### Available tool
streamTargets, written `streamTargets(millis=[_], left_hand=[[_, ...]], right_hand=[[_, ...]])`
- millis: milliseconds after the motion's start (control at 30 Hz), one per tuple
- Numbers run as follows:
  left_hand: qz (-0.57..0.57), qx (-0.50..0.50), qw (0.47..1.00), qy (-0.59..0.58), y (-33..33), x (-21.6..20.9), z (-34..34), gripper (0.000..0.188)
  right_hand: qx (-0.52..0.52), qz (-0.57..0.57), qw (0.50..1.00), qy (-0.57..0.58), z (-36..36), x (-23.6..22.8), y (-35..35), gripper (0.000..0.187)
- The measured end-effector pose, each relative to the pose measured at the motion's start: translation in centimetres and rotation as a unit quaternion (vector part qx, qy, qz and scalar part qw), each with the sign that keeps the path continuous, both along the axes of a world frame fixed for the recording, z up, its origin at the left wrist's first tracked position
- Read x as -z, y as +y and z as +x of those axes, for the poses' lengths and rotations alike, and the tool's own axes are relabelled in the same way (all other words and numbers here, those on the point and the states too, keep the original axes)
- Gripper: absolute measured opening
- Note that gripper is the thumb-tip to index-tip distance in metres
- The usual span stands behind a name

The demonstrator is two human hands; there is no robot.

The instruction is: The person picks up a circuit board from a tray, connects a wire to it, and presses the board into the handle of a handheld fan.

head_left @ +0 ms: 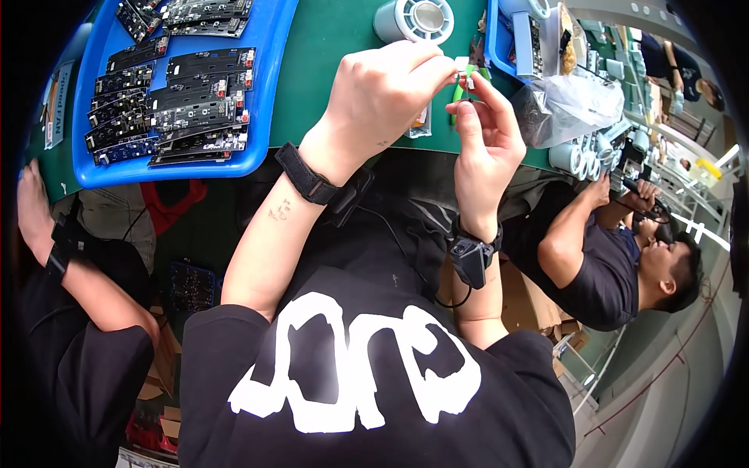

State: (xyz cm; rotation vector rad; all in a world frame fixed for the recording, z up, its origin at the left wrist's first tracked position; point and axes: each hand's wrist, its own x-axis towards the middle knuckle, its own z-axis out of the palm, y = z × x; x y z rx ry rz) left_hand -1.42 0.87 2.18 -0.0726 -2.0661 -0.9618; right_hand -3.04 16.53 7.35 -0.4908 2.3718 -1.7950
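Above the green work surface my two hands meet, fingertips close together. My left hand (382, 93) is closed, thumb and forefinger pinching a small white piece (462, 62) with bright green beside it; its exact kind is too small to tell. My right hand (490, 140) is closed at the same spot, its thumb and forefinger pressed around the small piece's lower end. Just below the fingertips shows a green-handled tool (457, 97), mostly hidden by my hands. A pale blue round fan-like housing (413, 19) stands right behind my left hand.
A blue tray (261, 117) of black circuit boards (199, 113) lies left. To the right are a clear plastic bag (573, 109), another blue tray (495, 39) and pale blue ring-shaped parts (573, 158). Co-workers sit at both sides; one's hand (35, 207) rests at the left table edge.
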Motion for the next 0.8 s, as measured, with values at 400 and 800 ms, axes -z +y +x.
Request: streamTargets(millis=[400,800], left_hand=[[-0.060,0.027,0.998,-0.022,-0.7,-0.3,0.2,0.009],[-0.051,0.077,0.995,-0.032,-1.6,-0.4,0.2,0.009]], right_hand=[[-0.035,0.021,0.998,0.050,-0.8,0.8,0.6,0.036],[-0.101,0.121,0.976,0.152,-1.9,-0.1,1.1,0.037]])
